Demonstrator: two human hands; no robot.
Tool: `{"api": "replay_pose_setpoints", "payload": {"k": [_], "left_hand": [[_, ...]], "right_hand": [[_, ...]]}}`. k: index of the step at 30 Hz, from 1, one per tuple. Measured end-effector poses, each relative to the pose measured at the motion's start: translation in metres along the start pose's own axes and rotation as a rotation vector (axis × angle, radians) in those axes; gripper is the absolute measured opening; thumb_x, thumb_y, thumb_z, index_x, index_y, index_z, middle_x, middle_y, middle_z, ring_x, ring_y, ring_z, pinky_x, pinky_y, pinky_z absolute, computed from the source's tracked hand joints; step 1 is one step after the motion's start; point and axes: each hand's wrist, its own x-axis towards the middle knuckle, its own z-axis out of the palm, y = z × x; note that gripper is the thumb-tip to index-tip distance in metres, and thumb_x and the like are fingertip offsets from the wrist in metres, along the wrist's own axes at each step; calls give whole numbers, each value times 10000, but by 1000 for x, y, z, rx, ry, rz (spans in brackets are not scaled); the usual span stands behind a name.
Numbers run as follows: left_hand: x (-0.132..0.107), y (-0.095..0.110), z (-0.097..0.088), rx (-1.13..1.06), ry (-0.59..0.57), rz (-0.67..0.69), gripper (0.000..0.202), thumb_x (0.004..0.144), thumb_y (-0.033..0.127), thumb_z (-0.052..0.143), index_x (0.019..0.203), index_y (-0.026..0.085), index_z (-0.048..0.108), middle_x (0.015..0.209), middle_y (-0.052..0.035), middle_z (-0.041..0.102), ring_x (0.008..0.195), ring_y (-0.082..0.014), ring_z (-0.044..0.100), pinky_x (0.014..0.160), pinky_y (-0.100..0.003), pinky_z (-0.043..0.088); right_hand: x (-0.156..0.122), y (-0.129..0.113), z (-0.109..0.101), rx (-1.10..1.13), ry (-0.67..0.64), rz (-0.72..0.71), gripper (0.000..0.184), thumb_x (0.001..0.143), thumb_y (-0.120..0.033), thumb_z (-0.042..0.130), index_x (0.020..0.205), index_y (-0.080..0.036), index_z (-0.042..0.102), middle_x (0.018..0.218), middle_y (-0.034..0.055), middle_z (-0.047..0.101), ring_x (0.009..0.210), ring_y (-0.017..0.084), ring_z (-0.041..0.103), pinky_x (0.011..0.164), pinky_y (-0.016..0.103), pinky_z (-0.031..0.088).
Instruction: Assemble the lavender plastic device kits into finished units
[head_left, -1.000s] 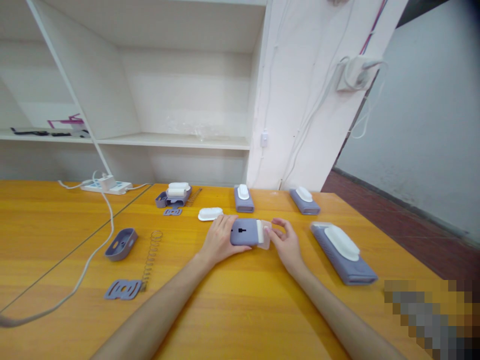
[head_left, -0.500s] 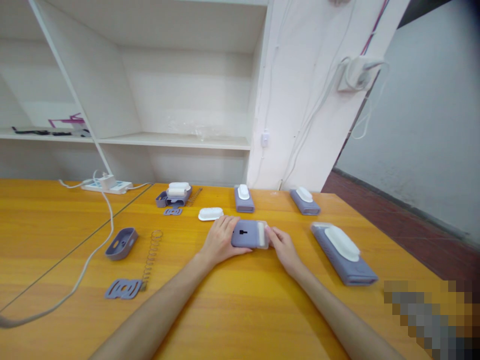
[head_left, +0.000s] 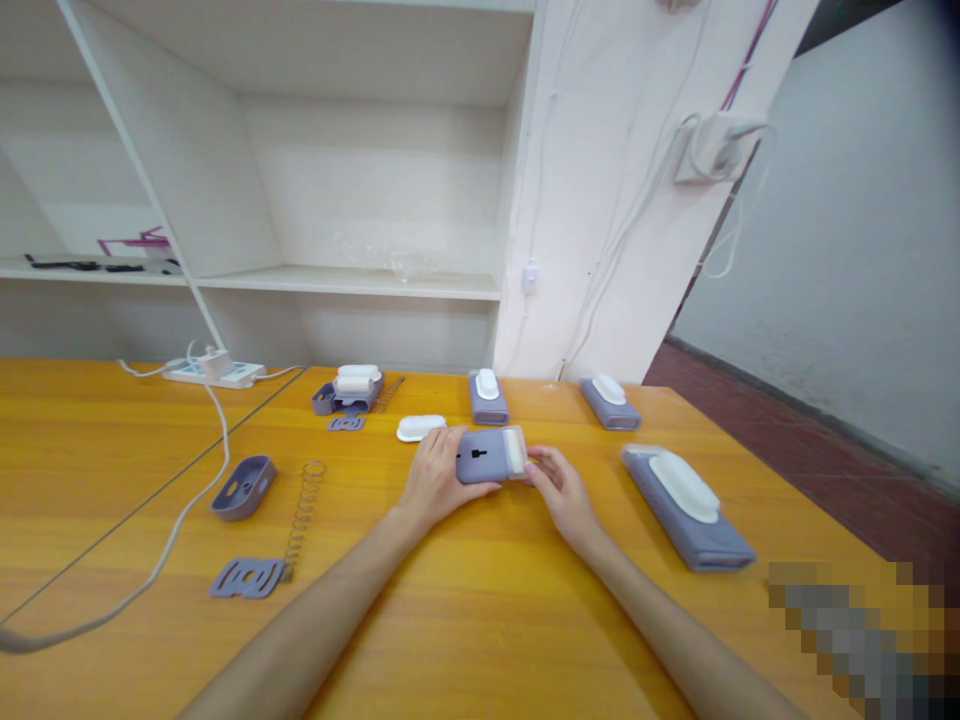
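A grey-purple plastic box point(head_left: 487, 462) with a black keyhole-shaped slot is held above the wooden table, its white and clear end pointing right. My left hand point(head_left: 437, 478) wraps around its left end, thumb along the near edge. The fingertips of my right hand point(head_left: 561, 495) are closed at the clear end's near corner; exactly what they pinch is partly hidden. Just behind my left hand lies a white oval part point(head_left: 421, 428). Further left are a coiled spring point(head_left: 304, 515), a slotted grey plate point(head_left: 247, 578) and an oval grey shell point(head_left: 244, 488).
Similar grey boxes with white oval parts stand at right point(head_left: 720, 545), far right point(head_left: 611, 405) and back point(head_left: 490, 408). A cluster of parts point(head_left: 356, 390) sits at the back left. A power strip point(head_left: 214, 372) and its white cable point(head_left: 180, 515) lie at left.
The box has shifted slightly left and up, and its right end has tilted upward. My right hand's fingers have moved from the middle of the clear end to its near corner.
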Motion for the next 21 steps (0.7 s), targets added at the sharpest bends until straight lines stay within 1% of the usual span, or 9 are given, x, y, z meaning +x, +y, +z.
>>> {"api": "replay_pose_setpoints", "payload": {"k": [3, 5, 7, 11, 16, 19, 21], "left_hand": [[-1, -3, 2, 31, 38, -45, 768, 597, 600, 673, 1173, 173, 398, 1054, -117, 551, 1005, -281, 513, 879, -436, 436], [-1, -4, 3, 34, 46, -62, 770, 596, 598, 675, 1176, 176, 396, 1060, -116, 550, 1010, -282, 513, 880, -432, 436], [-1, -5, 3, 28, 42, -71, 777, 589, 597, 681, 1178, 179, 397, 1062, -114, 551, 1010, -282, 513, 879, -431, 437], [-2, -5, 3, 5, 21, -75, 797, 563, 602, 694, 1177, 184, 405, 1055, -109, 554, 1004, -280, 516, 877, -435, 439], [-2, -6, 0, -40, -22, -77, 825, 538, 609, 703, 1183, 190, 403, 1056, -97, 551, 989, -266, 520, 882, -424, 439], [-2, -5, 0, -33, -37, -80, 815, 545, 603, 703, 1185, 195, 405, 1057, -97, 555, 996, -272, 518, 878, -431, 438], [-2, -3, 0, -23, -59, -73, 797, 558, 598, 698, 1183, 196, 410, 1052, -98, 562, 994, -275, 522, 871, -436, 439]], "right_hand": [[1, 0, -2, -80, -17, 9, 393, 797, -434, 564, 1095, -179, 597, 1146, 95, 618, 1056, 246, 564, 919, 408, 437], [1, -1, -3, -102, -32, 5, 420, 797, -430, 565, 1129, -175, 606, 1190, 90, 599, 1111, 252, 536, 977, 432, 390], [2, -2, -4, -110, -51, -3, 427, 800, -427, 561, 1144, -176, 604, 1203, 82, 590, 1126, 252, 529, 1004, 442, 360], [2, -5, -7, -173, -110, -29, 391, 828, -418, 527, 1135, -193, 614, 1150, 68, 626, 1076, 249, 559, 978, 442, 379], [0, -13, -9, -285, -207, -80, 342, 863, -389, 481, 1094, -197, 644, 1005, 62, 674, 943, 230, 596, 882, 388, 435], [-2, -15, -5, -327, -200, -100, 332, 869, -381, 468, 1076, -193, 647, 990, 63, 663, 927, 225, 591, 854, 373, 447], [-3, -14, -1, -387, -152, -120, 312, 863, -377, 474, 1037, -189, 652, 992, 70, 651, 933, 223, 583, 857, 373, 447]]}}
